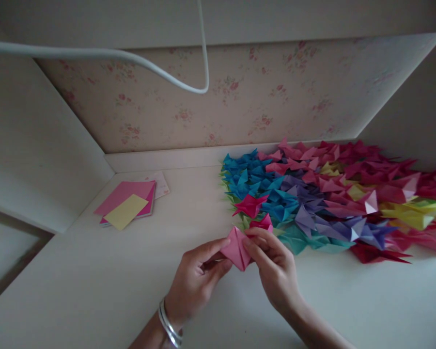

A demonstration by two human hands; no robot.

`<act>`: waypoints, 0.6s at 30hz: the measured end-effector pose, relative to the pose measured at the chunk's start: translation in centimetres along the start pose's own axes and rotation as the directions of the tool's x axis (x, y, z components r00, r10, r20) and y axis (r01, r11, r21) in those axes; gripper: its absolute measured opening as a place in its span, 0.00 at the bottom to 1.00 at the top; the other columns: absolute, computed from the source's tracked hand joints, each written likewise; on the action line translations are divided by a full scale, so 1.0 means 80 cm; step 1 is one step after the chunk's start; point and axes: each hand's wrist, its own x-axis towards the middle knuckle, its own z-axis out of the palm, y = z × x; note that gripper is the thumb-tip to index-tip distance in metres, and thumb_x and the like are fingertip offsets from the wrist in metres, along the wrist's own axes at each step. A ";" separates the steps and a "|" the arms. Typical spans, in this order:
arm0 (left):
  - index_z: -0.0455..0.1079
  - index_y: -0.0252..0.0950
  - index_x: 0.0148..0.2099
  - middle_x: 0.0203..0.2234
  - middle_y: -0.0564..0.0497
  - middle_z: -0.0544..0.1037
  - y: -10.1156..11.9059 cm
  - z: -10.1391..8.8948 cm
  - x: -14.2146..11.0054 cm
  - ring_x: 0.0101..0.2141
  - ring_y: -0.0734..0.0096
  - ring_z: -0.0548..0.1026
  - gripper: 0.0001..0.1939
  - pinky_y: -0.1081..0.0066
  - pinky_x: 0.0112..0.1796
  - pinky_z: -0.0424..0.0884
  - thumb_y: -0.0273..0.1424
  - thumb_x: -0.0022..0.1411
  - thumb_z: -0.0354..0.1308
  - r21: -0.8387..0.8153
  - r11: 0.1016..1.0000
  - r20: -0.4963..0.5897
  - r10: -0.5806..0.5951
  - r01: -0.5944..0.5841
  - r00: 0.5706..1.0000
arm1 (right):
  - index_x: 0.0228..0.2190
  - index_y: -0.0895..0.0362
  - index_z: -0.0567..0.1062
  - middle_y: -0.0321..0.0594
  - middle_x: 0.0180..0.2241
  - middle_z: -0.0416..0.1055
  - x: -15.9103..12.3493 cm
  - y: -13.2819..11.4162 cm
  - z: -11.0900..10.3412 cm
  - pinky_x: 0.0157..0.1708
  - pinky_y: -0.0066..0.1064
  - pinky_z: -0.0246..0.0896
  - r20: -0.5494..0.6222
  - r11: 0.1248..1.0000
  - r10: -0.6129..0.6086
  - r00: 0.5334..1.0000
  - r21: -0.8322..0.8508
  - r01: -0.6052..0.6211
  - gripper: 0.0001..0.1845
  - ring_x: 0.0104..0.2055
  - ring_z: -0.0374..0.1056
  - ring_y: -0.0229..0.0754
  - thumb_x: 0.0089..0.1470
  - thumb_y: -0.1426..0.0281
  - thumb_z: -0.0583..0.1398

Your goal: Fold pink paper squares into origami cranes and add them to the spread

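A small pink folded origami paper (236, 248), diamond-shaped with a crease down its middle, is held up between both hands above the white table. My left hand (199, 276) pinches its left corner between thumb and fingers; silver bangles circle that wrist. My right hand (276, 266) grips the right side, its thumb lying on the front face and its fingers partly hidden behind. Just beyond the fingers lie a magenta folded paper crane (250, 206) and another magenta one (262, 223), partly covered by the right hand.
Rows of folded paper cranes (308, 213) in blue, purple, pink, yellow and red cover the table's right side. At the left lie pink paper sheets (121, 194) with a yellow sheet (127, 212) on top. A white cable (160, 71) hangs in front of the flowered back wall.
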 end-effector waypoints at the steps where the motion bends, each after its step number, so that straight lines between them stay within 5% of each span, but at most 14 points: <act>1: 0.79 0.39 0.49 0.39 0.46 0.84 0.001 -0.001 0.000 0.37 0.62 0.82 0.15 0.72 0.39 0.77 0.32 0.58 0.66 0.013 1.000 -0.018 0.007 -0.007 1.000 | 0.36 0.56 0.79 0.37 0.26 0.75 0.000 -0.001 -0.002 0.22 0.24 0.66 0.023 1.000 0.006 1.000 -0.023 -0.005 0.07 0.24 0.68 0.37 0.55 0.66 0.66; 12: 0.83 0.40 0.42 0.36 0.48 0.85 -0.001 -0.009 0.002 0.33 0.63 0.81 0.09 0.71 0.35 0.79 0.35 0.60 0.65 -0.003 0.996 -0.118 0.084 -0.085 0.989 | 0.42 0.52 0.80 0.38 0.30 0.79 -0.006 -0.007 -0.010 0.29 0.27 0.70 0.240 0.995 -0.055 0.969 -0.070 0.074 0.10 0.29 0.74 0.39 0.59 0.65 0.63; 18: 0.83 0.37 0.39 0.33 0.48 0.85 0.004 -0.009 0.001 0.32 0.64 0.80 0.10 0.73 0.35 0.76 0.35 0.64 0.61 0.095 0.989 -0.173 0.133 -0.118 0.976 | 0.34 0.55 0.81 0.42 0.33 0.79 -0.003 -0.012 -0.007 0.32 0.28 0.69 0.275 0.897 -0.218 0.936 -0.322 0.303 0.06 0.33 0.74 0.42 0.59 0.69 0.62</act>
